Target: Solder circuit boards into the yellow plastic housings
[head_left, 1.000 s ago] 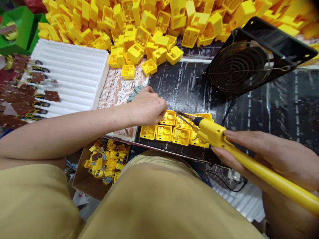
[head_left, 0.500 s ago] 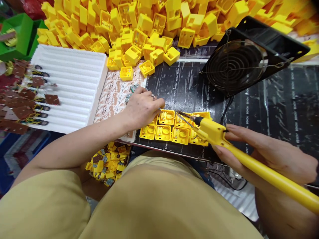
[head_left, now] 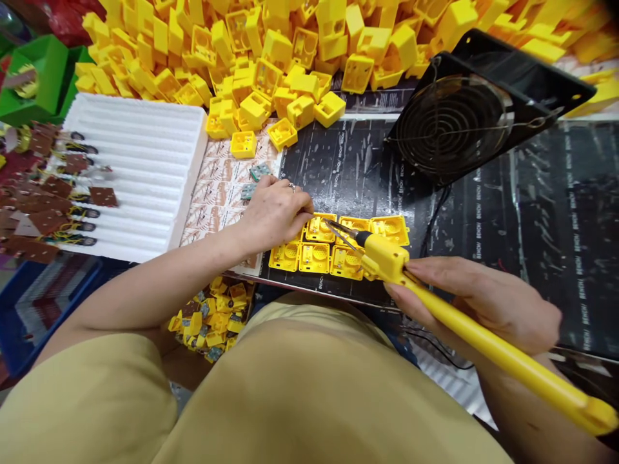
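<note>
The right hand (head_left: 488,303) had its grip clenched around a yellow soldering iron (head_left: 464,325), whose long handle ran off toward 4 o'clock. The iron's dark tip (head_left: 338,231) pointed toward 10 o'clock and rested over a block of yellow cases (head_left: 333,248), which lay open side up in two rows on the black mat (head_left: 507,212) at the table's near edge.

The left hand (head_left: 273,212) lay at 9 o'clock of the block, knuckles up, its fingertips (head_left: 305,219) touching the block's far-left case just beside the tip. Whether its grip held anything could not be told; the fingers were curled under and hid it. A ring (head_left: 292,187) showed on one finger.

At 12 o'clock of the block, a great heap of loose yellow cases (head_left: 271,58) covered the far side of the table. At 2 o'clock a black fan (head_left: 459,122) stood tilted on the mat. At 10 o'clock lay a white ribbed tray (head_left: 140,167), and brown circuit boards (head_left: 53,193) with wires lay on its left edge and beyond it. Two small grey parts (head_left: 256,180) lay on the printed sheet just beyond the left hand. A green bin (head_left: 43,71) stood at the far left corner. Below the table's edge, at 7 o'clock of the block, a cardboard box (head_left: 213,316) held more yellow parts.
</note>
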The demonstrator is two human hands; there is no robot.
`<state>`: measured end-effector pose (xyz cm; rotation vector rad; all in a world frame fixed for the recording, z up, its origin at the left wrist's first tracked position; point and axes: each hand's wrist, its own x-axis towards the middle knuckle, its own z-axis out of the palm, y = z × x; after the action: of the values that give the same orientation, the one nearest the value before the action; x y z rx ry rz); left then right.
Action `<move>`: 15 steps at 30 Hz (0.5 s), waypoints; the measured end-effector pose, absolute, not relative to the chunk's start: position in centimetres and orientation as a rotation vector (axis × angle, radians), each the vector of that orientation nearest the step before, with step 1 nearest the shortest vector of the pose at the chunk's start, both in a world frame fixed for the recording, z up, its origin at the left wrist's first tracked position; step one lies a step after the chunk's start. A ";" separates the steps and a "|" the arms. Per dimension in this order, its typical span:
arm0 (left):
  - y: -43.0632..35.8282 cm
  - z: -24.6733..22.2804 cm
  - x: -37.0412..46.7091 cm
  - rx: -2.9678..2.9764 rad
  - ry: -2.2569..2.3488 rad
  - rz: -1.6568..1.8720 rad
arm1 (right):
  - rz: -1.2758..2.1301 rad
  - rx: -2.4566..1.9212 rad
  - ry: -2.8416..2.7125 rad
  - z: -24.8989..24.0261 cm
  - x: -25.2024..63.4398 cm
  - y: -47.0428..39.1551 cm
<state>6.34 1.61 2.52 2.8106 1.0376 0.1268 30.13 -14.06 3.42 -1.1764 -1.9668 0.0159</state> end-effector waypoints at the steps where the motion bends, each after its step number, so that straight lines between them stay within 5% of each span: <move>1: 1.6 2.5 6.4 2.814 1.037 0.130 | 0.029 -1.164 -1.960 3.5 29.9 -13.9; 15: 1.8 2.7 6.5 2.860 0.981 0.069 | -0.030 -1.081 -2.133 4.5 29.0 -12.5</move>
<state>6.52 1.76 2.67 2.8601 0.9806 0.0689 29.03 -12.45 4.46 -1.0814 -2.1330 -0.0298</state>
